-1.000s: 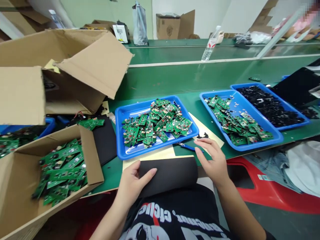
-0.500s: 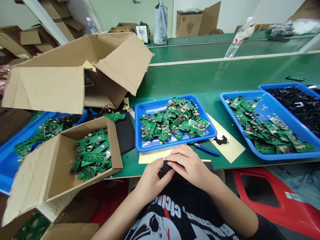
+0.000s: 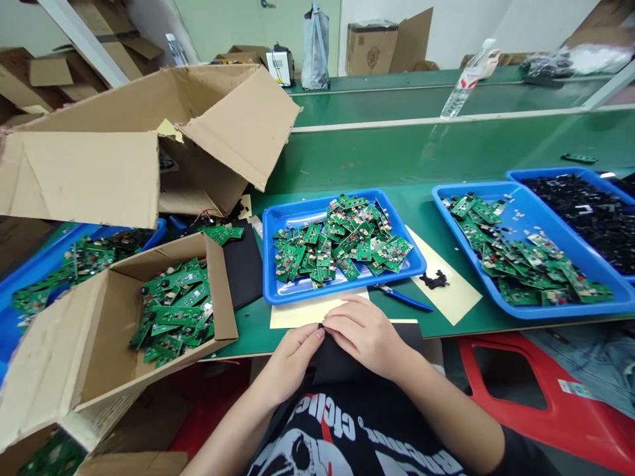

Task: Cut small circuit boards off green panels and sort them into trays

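Note:
A small black part [image 3: 321,326] sits between the fingertips of both hands, just past the table's near edge; its kind is too small to make out. My left hand [image 3: 292,360] is closed, with thumb and forefinger pinching it from the left. From the other side, the fingers of my right hand [image 3: 364,336] close on the same part. Below the hands lies a dark flat sheet [image 3: 337,363]. Blue-handled pliers [image 3: 404,297] rest beside the right hand. Right behind the hands stands a blue tray [image 3: 270,284] heaped with green circuit boards [image 3: 342,238].
To the left, an open cardboard box [image 3: 106,317] holds more boards, with a larger carton [image 3: 218,132] behind. At right are another blue tray [image 3: 526,311] of boards and a tray of black parts [image 3: 580,205]. Black scraps [image 3: 435,279] lie on yellow paper [image 3: 461,304]. A red stool [image 3: 501,396] stands below.
My hands have drawn slightly apart, and the left has shifted left and down. The small black part now shows between the fingertips. The view has shifted a little.

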The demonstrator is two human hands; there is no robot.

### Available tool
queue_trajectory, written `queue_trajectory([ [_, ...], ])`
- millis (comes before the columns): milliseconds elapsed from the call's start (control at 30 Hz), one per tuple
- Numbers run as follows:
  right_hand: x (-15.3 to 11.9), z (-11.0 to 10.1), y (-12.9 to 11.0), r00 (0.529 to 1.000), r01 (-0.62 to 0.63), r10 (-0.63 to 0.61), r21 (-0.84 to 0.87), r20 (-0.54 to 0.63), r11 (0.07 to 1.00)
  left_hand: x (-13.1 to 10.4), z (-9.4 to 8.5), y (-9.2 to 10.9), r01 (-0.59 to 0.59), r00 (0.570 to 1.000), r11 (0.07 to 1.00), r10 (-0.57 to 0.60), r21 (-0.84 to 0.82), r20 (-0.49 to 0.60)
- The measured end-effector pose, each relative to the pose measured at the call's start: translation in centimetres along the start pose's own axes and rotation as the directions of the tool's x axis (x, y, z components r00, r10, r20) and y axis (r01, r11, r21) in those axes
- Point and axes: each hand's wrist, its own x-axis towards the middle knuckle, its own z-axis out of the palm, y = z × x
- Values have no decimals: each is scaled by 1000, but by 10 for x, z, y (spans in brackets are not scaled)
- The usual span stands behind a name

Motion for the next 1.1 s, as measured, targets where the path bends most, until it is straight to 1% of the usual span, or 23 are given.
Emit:
queue_trajectory([
  [100,-1,3,1,1000,-20,20,36,-11,999,1,2,-4,50,999,993,-49,-103,9],
  [167,-2,4,2,998,-57,57,93,-3,994,1,2,-7,75,997,986,-77,-148,-8],
  [233,-4,3,3,992,-122,123,192,4,974,1,-1,-9,76,994,988,-86,-135,-69],
  [300,-10,0,5,973,-213,230,320,-15,923,2,-8,-11,53,985,998,-58,-36,-159],
  [333,-13,-2,6,953,-259,300,390,-48,884,2,-13,-12,45,977,998,-34,47,-211],
  [367,-17,-3,8,921,-298,378,462,-90,835,1,-18,-13,50,964,987,-8,150,-267],
  [433,-25,-3,11,831,-365,537,585,-145,724,-1,-31,-14,121,929,919,28,375,-369],
  [500,-32,0,13,748,-439,653,650,-117,620,-6,-42,-13,201,886,828,75,524,-458],
  [533,-35,2,15,722,-484,688,655,-76,580,-9,-46,-10,203,856,806,131,557,-501],
  [567,-38,4,16,702,-528,712,646,-33,550,-13,-49,-6,161,817,809,212,566,-537],
  [600,-40,7,17,684,-567,729,633,6,527,-18,-52,0,73,770,830,305,553,-560],
  [633,-42,10,18,668,-596,744,622,33,508,-23,-53,7,-60,716,854,398,517,-574],
  [667,-44,12,18,652,-616,756,617,52,489,-28,-52,15,-225,670,860,478,458,-568],
  [700,-46,13,19,637,-629,768,619,63,471,-32,-51,24,-388,661,852,524,352,-538],
  [733,-48,14,19,623,-636,779,625,70,452,-36,-50,33,-546,653,812,567,207,-503],
  [767,-49,15,19,611,-641,788,631,74,437,-39,-47,41,-639,665,766,595,69,-452],
  [800,-51,15,19,602,-645,795,634,78,427,-41,-45,48,-676,676,737,606,-25,-420],
  [867,-54,15,20,594,-658,800,625,86,421,-44,-40,57,-711,675,695,634,-105,-377],
  [933,-57,14,20,590,-668,802,613,91,422,-45,-35,60,-720,669,688,651,-91,-358],
  [1033,-60,13,20,592,-671,801,606,89,428,-48,-28,59,-711,668,702,658,-39,-347],
  [1100,-60,13,19,597,-671,797,601,89,435,-50,-25,59,-714,668,700,666,-33,-332],
])
